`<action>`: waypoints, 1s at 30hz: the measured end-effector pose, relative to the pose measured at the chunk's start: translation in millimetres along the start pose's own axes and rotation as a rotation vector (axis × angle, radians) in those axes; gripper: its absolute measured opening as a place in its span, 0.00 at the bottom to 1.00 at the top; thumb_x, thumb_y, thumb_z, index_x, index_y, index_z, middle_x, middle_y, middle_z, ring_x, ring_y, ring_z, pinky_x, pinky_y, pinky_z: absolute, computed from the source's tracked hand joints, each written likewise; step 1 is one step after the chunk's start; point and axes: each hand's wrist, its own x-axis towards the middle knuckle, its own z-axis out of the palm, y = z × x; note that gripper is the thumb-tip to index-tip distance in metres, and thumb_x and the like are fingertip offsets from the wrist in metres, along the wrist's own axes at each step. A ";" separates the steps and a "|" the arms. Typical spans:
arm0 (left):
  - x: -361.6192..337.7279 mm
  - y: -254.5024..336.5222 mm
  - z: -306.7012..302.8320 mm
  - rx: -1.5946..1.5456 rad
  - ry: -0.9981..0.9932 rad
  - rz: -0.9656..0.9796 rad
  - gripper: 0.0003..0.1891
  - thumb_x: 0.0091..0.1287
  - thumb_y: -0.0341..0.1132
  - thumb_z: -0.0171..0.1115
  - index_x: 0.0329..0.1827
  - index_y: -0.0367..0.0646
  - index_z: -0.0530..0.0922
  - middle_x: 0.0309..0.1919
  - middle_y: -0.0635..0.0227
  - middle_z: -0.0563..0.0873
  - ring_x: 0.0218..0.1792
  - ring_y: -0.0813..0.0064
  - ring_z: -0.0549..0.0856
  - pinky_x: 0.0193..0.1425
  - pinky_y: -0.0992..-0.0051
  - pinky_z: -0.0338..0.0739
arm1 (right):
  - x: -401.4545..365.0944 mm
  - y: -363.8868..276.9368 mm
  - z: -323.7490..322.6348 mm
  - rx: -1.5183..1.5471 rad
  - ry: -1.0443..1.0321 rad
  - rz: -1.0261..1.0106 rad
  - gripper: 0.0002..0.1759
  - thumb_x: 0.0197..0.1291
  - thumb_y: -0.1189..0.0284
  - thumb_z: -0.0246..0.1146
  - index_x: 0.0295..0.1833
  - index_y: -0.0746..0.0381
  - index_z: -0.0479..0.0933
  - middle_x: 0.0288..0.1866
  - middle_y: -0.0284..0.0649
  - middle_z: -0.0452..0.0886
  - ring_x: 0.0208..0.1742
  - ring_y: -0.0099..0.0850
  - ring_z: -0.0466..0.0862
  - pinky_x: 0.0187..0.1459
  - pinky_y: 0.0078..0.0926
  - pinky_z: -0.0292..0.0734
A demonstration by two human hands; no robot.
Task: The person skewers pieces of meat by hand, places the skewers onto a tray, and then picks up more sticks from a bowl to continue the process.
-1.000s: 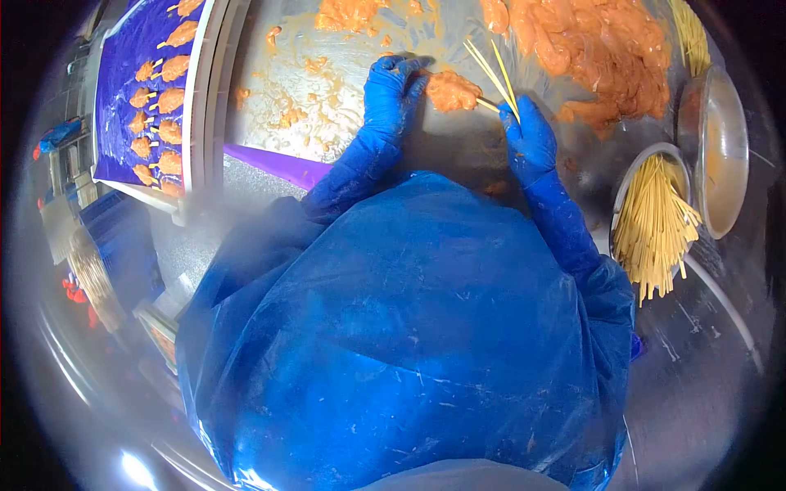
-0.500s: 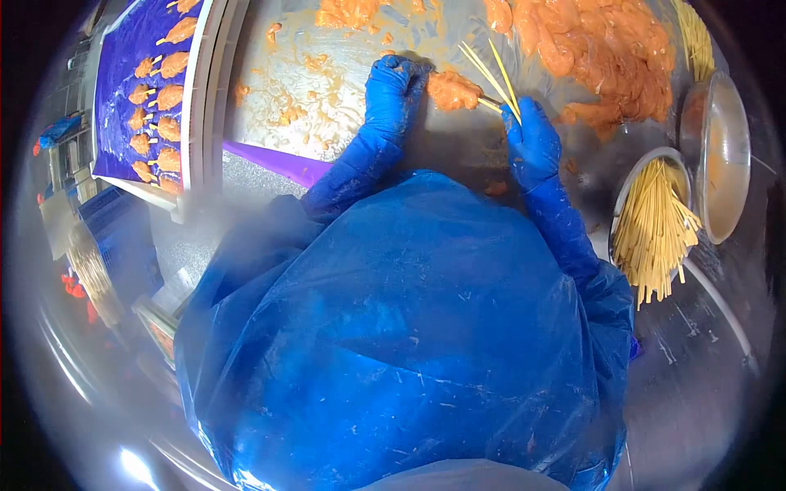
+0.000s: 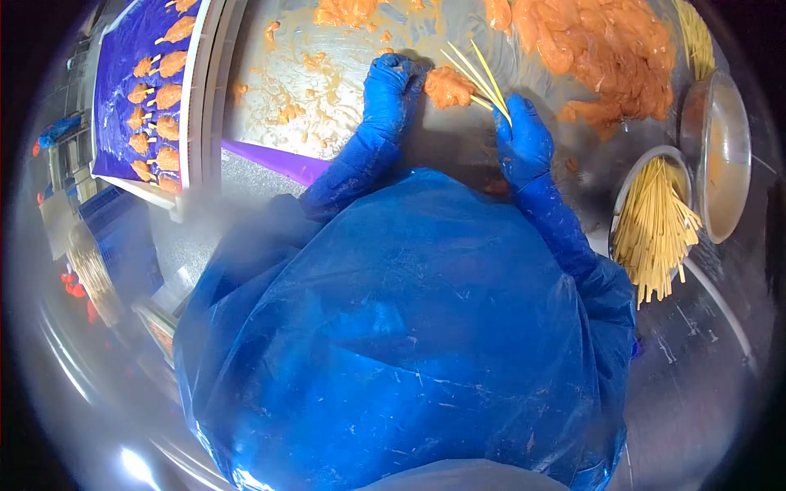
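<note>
My left hand point(image 3: 390, 86), in a blue glove, is closed at the left end of a piece of orange marinated meat point(image 3: 449, 87), above the metal table. A skewer stick enters the meat from the right. My right hand point(image 3: 525, 141), gloved as well, is closed around several thin wooden skewers point(image 3: 481, 78). Some of these point up and away past the meat, with their tips free. The fingertips of the left hand are partly hidden from the camera.
A large heap of marinated meat point(image 3: 602, 53) lies at the upper right. Loose skewers point(image 3: 655, 229) fill a metal container at the right, beside a steel bowl point(image 3: 729, 159). On the left, a purple-lined tray point(image 3: 115, 98) holds rows of skewered meat point(image 3: 168, 96).
My right hand has shifted slightly left with the skewers, closer to my left hand. The meat looks shorter and more bunched, and less stick shows between it and the right hand.
</note>
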 end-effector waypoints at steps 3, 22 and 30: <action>0.2 0.6 0.4 -0.008 0.000 -0.008 0.08 0.60 0.28 0.67 0.41 0.46 0.88 0.35 0.59 0.85 0.42 0.56 0.82 0.50 0.62 0.77 | 0.6 2.9 2.2 -0.050 -0.064 0.033 0.13 0.66 0.66 0.60 0.49 0.65 0.74 0.43 0.55 0.79 0.45 0.55 0.80 0.44 0.46 0.75; -15.9 25.8 26.4 0.311 -0.433 0.374 0.43 0.61 0.57 0.64 0.73 0.37 0.64 0.71 0.47 0.67 0.74 0.48 0.63 0.78 0.48 0.52 | -1.1 27.7 27.2 0.027 0.011 -0.037 0.12 0.68 0.66 0.59 0.45 0.65 0.73 0.40 0.56 0.78 0.43 0.56 0.79 0.42 0.47 0.73; -12.7 47.3 15.5 0.250 -0.336 0.336 0.39 0.62 0.50 0.64 0.74 0.42 0.64 0.72 0.53 0.67 0.74 0.51 0.65 0.77 0.51 0.54 | -0.5 29.9 -1.2 0.361 -0.100 0.270 0.11 0.70 0.67 0.58 0.48 0.64 0.76 0.36 0.42 0.81 0.30 0.32 0.81 0.33 0.33 0.76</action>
